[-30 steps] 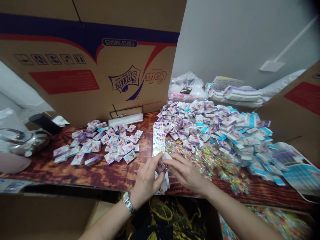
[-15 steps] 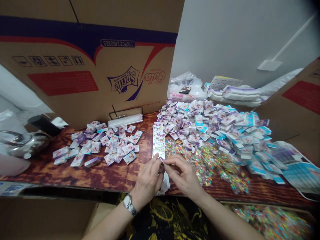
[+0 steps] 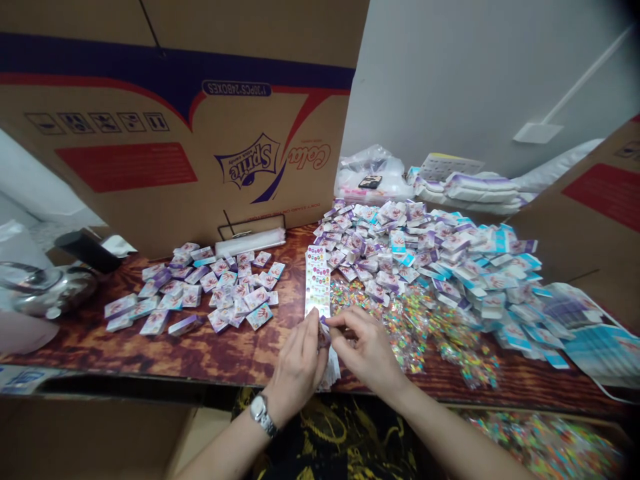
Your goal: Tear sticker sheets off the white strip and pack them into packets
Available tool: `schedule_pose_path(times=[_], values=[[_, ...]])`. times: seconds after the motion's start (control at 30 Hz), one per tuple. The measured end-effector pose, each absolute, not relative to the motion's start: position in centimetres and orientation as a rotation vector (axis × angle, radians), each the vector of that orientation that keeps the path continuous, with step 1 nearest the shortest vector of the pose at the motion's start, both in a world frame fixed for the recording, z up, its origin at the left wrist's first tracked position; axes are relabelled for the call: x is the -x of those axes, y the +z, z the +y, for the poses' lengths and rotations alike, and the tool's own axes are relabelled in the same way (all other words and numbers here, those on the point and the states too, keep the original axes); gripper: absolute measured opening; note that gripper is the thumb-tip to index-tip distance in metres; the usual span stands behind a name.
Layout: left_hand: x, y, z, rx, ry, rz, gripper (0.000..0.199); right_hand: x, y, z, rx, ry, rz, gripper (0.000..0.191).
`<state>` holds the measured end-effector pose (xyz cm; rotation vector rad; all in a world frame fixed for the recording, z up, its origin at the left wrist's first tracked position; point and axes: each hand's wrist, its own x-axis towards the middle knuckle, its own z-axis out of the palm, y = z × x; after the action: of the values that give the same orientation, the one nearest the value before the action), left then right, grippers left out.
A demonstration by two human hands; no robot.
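A small white and purple box [image 3: 323,329] is held upright between my hands at the table's front edge, mostly hidden by fingers. My left hand [image 3: 296,360], with a watch on the wrist, is closed around its left side. At its top, my right hand [image 3: 367,347] pinches the purple flap with thumb and forefinger. Just beyond lie narrow printed sticker sheets [image 3: 318,283], overlapping in a stack. White paper slips [image 3: 331,371] show beneath the hands. Right of them spread clear sachets of colourful candy [image 3: 414,327].
Small closed boxes [image 3: 240,293] lie scattered at the left. A large heap of similar boxes [image 3: 425,247] covers the back right. Behind stands a big cardboard carton [image 3: 175,147]; a metal kettle [image 3: 55,290] is far left. More candy sachets [image 3: 545,443] sit below the table edge.
My left hand and wrist have shifted slightly to the right. My right fingers stay at the top of the small box, with little movement. The piles look the same.
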<state>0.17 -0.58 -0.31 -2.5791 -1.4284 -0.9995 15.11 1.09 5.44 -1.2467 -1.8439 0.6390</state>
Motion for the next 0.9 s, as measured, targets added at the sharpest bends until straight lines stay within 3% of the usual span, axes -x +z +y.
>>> schedule_pose_path(times=[0.23, 0.47, 0.57, 0.67, 0.73, 0.9], values=[[-0.7, -0.4, -0.7, 2.498, -0.859, -1.566, 0.072, -14.7, 4.4, 0.1, 1.130, 0.473, -1.854, 0.026], [-0.8, -0.8, -1.2, 2.570, -0.865, -1.626, 0.072, -13.7, 2.2, -1.6, 1.006, 0.221, -1.944, 0.051], [0.2, -1.3, -1.2, 2.575, -0.829, -1.583, 0.071, -14.1, 2.0, -1.2, 0.968, 0.327, -2.029, 0.052], [3.1, -1.8, 0.6, 2.502, -0.688, -1.594, 0.066, -15.5, 1.4, 1.4, 1.032, 0.553, -2.148, 0.046], [5.8, -2.0, 2.8, 2.354, -0.629, -1.699, 0.057, -16.6, 0.5, 4.4, 1.144, 0.507, -2.235, 0.044], [8.8, -1.2, 6.3, 2.235, -0.641, -1.719, 0.057, -17.6, -2.6, 10.9, 1.351, 0.291, -2.623, 0.066]])
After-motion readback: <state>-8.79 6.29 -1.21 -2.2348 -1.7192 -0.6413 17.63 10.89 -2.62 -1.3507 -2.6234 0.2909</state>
